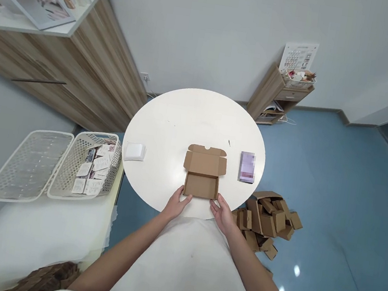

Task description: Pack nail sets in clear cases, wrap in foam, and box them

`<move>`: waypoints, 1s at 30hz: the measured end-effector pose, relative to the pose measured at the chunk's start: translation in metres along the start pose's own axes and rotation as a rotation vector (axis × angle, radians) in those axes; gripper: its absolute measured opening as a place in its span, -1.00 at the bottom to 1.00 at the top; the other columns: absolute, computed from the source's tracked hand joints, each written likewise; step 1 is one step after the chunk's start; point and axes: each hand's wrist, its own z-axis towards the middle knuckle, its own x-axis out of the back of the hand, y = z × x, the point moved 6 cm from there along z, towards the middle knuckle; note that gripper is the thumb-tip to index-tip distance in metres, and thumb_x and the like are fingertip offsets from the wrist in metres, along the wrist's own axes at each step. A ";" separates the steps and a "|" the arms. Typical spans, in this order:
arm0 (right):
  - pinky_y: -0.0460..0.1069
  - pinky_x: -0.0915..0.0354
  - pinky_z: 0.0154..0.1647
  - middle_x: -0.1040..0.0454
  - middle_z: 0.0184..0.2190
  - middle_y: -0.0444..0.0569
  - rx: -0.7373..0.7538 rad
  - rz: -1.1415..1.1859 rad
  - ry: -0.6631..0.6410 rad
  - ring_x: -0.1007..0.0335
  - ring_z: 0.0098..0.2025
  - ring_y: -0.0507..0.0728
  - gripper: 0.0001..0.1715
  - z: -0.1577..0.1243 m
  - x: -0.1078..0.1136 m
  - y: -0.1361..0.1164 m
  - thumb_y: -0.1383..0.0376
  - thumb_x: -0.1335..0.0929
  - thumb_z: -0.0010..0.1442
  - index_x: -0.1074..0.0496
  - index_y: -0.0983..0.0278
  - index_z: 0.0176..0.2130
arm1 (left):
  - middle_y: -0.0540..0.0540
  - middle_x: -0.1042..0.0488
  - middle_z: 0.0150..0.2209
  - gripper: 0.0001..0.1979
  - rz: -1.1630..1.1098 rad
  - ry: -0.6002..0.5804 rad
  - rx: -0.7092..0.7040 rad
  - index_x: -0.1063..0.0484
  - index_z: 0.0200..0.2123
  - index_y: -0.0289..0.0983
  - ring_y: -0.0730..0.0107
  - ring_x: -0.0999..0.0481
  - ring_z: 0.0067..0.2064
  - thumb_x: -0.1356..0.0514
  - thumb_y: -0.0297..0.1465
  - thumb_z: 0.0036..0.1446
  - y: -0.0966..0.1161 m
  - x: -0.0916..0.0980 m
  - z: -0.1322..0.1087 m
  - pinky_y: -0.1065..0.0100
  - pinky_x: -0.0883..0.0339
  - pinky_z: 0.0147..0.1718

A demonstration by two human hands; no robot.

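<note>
A brown cardboard box (201,185) lies on the white oval table (167,127) in front of me, its lid standing open away from me with the side flaps spread. Nothing shows inside it. My left hand (177,204) grips the near left corner, thumb over the front wall. At the near right corner my right hand (223,213) holds the box with its fingers against the front and side. To the right lies a purple stack (247,167), partly blurred out. A small pile of white squares (134,151) sits at the table's left edge.
A white lidded basket (85,165) with printed cards stands open at the left. Folded brown boxes (268,220) are heaped on the floor at right. Behind the table are a wooden cabinet (110,70) and a small shelf (277,97).
</note>
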 end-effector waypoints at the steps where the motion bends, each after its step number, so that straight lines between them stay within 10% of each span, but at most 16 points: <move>1: 0.06 -0.19 0.07 -0.13 0.16 -0.13 -0.013 0.015 -0.004 -0.15 0.13 0.14 -0.38 0.004 0.002 -0.001 -0.04 -0.21 0.08 -0.11 0.04 0.11 | -0.18 -0.08 0.19 -0.35 -0.004 0.010 0.018 0.06 0.19 -0.25 0.20 -0.09 0.18 -0.03 -0.12 0.09 0.001 -0.002 0.002 0.25 -0.11 0.04; 30: 0.14 0.10 0.20 0.20 0.26 -0.30 -0.062 0.031 -0.144 0.14 0.25 0.14 -0.04 0.041 0.004 -0.031 0.06 -0.36 -0.07 0.18 -0.08 0.19 | -0.18 0.09 0.25 -0.17 -0.362 0.064 0.133 0.21 0.23 -0.19 0.11 -0.04 0.21 -0.16 -0.11 -0.01 0.027 -0.014 0.031 0.14 -0.06 0.07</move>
